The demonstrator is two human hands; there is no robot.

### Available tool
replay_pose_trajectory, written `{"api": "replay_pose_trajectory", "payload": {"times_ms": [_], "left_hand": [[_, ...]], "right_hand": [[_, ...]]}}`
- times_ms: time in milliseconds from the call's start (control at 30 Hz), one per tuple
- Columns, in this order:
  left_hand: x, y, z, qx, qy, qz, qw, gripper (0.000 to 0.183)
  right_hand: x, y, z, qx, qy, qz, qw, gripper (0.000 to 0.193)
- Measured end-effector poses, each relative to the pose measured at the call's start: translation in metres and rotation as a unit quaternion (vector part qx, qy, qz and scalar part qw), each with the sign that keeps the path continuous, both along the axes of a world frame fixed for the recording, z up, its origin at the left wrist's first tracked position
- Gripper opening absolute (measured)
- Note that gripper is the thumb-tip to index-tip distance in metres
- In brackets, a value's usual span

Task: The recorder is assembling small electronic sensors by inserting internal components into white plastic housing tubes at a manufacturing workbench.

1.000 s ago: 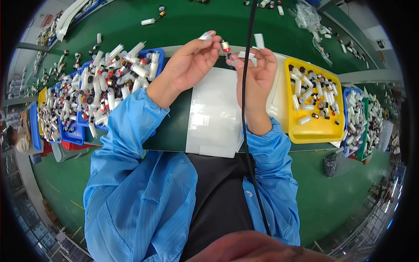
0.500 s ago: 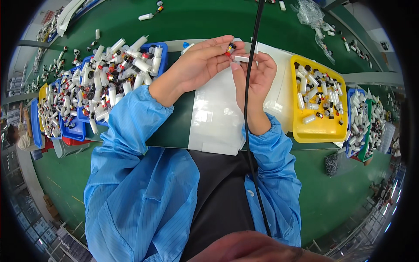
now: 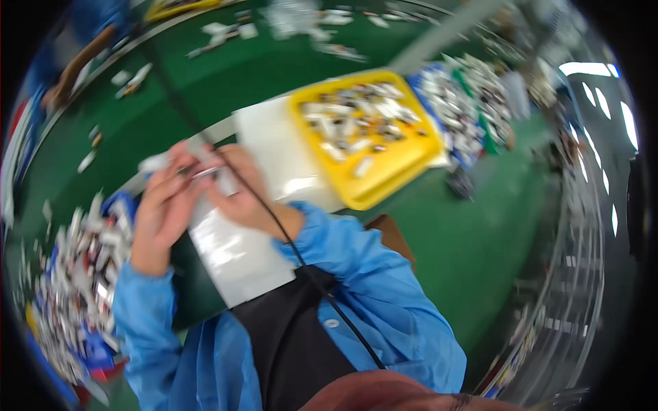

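Left hand [image 3: 161,212]: fingers curled about a small pale cylindrical part [image 3: 205,171], grip closed on it, held just above the white sheet [image 3: 233,253] on the green table [image 3: 226,75]; detail blurred. Right hand [image 3: 240,188]: fingertips meeting the same part, closed against it. Yellow tray [image 3: 401,175] of small parts: to the right, apart from the hands. Blue tray [image 3: 82,274] heaped with similar parts: left. Black cable [image 3: 274,219]: crosses the right wrist
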State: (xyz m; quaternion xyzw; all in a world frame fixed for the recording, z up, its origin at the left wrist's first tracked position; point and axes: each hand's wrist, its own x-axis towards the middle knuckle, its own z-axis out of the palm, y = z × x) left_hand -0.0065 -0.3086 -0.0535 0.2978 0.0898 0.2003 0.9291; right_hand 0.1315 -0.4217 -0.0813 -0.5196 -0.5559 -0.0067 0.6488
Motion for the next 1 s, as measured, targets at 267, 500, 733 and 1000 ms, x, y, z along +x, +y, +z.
{"api": "replay_pose_trajectory", "payload": {"times_ms": [267,500,733,1000], "left_hand": [[0.000,0.005,0.009,0.096,0.171,0.038,0.980,0.042],[0.008,0.006,0.004,0.195,0.138,0.064,0.969,0.048],[0.006,0.008,0.004,0.301,0.148,0.118,0.935,0.042],[0.007,0.007,0.008,0.311,0.134,0.132,0.932,0.037]], "right_hand": [[-0.013,0.008,-0.011,0.035,0.243,0.124,0.961,0.037],[-0.013,0.014,-0.015,0.063,0.173,0.050,0.982,0.040],[-0.014,0.012,-0.014,0.034,0.288,0.160,0.943,0.050],[0.003,0.007,-0.001,-0.003,0.414,0.205,0.887,0.043]]}}
